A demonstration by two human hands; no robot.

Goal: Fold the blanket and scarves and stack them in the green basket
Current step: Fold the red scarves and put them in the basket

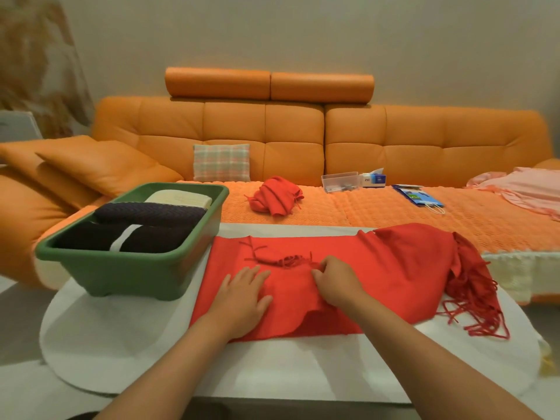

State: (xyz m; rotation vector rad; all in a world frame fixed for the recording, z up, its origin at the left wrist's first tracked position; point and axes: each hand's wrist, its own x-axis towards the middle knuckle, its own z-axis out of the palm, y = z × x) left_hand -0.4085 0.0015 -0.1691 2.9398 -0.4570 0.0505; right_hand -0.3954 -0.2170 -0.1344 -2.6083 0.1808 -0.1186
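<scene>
Green basket (130,275) holds three folded cloths (151,214); left grip (242,294) flat, right grip (336,280) pinching red scarf (394,268)

Clear box (340,180) contents indistinct

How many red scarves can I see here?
2. The spread scarf lies on the white table under the left hand and right hand; the crumpled scarf sits on the sofa. The green basket may hide more.
</scene>
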